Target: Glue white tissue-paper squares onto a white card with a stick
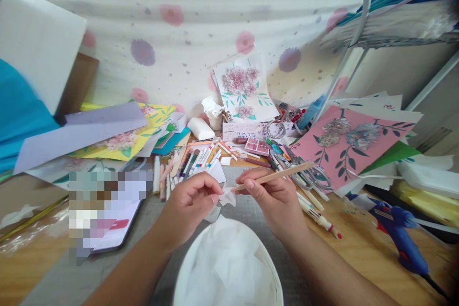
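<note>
My left hand (pixel 195 203) is closed, with thumb and forefinger pinching a small piece of thin white paper (pixel 227 197). In my right hand (pixel 278 198) is a flat wooden stick (pixel 287 172), gripped between thumb and fingers and slanting up to the right. Its lower end meets the paper or lies right beside it; I cannot tell which. Just below both hands stands a round white bowl (pixel 179 275) heaped with crumpled thin white paper (pixel 225 258).
Several markers (pixel 197 162) lie beyond my hands. A blue glue gun (pixel 403 234) rests at right, near a pink sheet with paper flowers (pixel 322 158). A partly blurred phone-like device (pixel 124 224) is at left. Flower pictures (pixel 247 91) lean against the patterned curtain (pixel 186 57).
</note>
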`<state>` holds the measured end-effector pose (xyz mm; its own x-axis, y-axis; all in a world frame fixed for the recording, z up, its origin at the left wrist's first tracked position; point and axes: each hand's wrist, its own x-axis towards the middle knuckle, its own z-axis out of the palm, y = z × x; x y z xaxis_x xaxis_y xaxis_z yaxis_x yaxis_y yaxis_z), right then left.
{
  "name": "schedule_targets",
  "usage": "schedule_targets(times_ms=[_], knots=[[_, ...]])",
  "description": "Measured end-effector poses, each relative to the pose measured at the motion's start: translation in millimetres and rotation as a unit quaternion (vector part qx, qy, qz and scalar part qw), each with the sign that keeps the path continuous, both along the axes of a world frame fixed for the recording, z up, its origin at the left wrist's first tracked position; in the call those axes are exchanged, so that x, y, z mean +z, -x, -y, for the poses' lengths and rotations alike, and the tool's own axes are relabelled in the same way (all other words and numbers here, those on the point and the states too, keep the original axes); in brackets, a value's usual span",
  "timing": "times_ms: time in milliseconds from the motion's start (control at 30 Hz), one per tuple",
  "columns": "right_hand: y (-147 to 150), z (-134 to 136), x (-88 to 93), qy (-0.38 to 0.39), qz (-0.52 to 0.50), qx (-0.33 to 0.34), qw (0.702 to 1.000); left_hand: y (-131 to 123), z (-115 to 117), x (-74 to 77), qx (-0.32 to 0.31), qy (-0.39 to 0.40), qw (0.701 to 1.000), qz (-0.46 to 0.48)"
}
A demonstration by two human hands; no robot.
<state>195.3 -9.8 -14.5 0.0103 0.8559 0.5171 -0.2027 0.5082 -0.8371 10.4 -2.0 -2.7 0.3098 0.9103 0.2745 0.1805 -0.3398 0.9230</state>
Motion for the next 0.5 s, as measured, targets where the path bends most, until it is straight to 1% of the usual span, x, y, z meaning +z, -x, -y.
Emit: schedule_targets(times_ms=[100,233,367,500], knots=[[2.3,1.1,-0.9,0.033,-0.040,0.038,0.998,-1.6,0.6,-1.3,-0.006,-0.008,1.000,0.004],[5.8,3.7,-2.8,0.036,-0.044,0.064,0.996,-4.3,1.7,-4.6,0.020,0.005,1.000,0.021],[6.3,3.5,-2.8,0.033,-0.047,0.061,0.996,-5.0,1.8,-5.2,0.036,0.029,0.998,0.034],[3.7,1.6,-1.1,0.038,-0.047,0.043,0.997,-4.6,0.8,-3.2,0.050,0.015,0.998,-0.017]])
